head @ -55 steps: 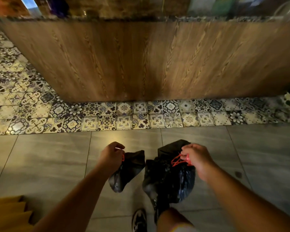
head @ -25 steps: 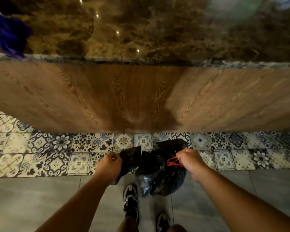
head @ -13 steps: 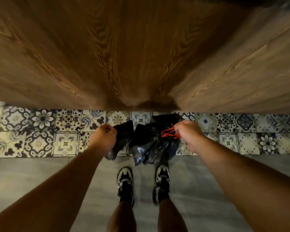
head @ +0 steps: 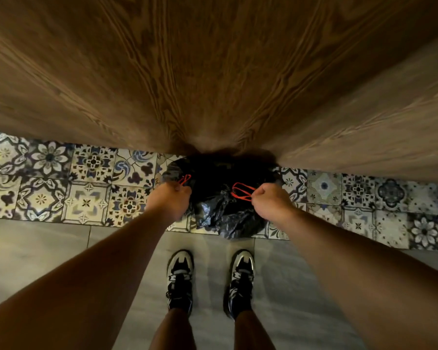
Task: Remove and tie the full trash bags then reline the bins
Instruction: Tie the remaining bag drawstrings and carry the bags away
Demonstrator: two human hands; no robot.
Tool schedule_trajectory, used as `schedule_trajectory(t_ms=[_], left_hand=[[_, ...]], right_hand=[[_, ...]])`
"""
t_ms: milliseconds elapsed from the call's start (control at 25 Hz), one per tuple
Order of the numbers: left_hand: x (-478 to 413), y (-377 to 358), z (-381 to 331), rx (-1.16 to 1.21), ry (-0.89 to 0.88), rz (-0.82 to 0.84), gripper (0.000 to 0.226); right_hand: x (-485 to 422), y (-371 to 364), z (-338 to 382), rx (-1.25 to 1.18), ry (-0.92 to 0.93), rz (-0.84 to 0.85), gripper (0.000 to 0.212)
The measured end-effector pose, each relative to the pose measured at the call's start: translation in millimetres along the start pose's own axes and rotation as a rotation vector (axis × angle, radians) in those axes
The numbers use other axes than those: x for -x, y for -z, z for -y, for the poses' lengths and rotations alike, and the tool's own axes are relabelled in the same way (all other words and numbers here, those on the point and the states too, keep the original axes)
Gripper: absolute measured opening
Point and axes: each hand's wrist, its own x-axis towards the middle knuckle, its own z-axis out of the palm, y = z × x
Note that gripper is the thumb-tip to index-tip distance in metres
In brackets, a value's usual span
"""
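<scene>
Trash bags: black crinkled plastic trash bags (head: 223, 198) with red drawstring loops sit low against the foot of the wood-grain panel (head: 213, 72), over the patterned floor tiles (head: 86, 188); whether they rest on the floor or hang just above it I cannot tell. How many bags make up the dark mass is also unclear.
Left hand: the left hand (head: 171, 199) is closed in a fist at the left edge of the plastic, with a short red drawstring loop (head: 185, 179) sticking out past the knuckles.
Right hand: the right hand (head: 269, 200) is closed as well, pinching the longer red drawstring loop (head: 242, 191), which runs taut from the fist towards the gathered bag neck.
Stance: two black-and-white sneakers (head: 180, 279) stand on the grey floor slabs (head: 48, 261), just behind the bags.
Step in hand: probably setting the bags down or cinching the strings; no bin is in view, so relining looks undone.
Risk, strings: a thin loop pulled hard sideways could snap or tear through its hem, leaving the mouth open.
Risk, plastic: dragging thin film across tile edges or the panel's base could split it and spill the contents.
Risk, knot: letting go before tying would let the necks slacken.
</scene>
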Motion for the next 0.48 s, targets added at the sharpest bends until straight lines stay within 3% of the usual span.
schedule_trajectory(t_ms=[160, 280, 400, 480], left_hand=[[-1, -6, 2, 0.018, -0.038, 0.061, 0.031], [9, -14, 11, 0.106, -0.041, 0.095, 0.02], [18, -16, 21, 0.097, -0.087, 0.082, 0.046], [35, -16, 32, 0.279, -0.08, 0.086, 0.041]], right_hand=[[3, -4, 1, 0.182, 0.031, 0.031, 0.014], [9, -10, -2, 0.176, 0.047, 0.093, 0.016], [16, -10, -1, 0.08, 0.029, 0.119, 0.029], [36, -6, -11, -0.024, 0.025, 0.083, 0.03]])
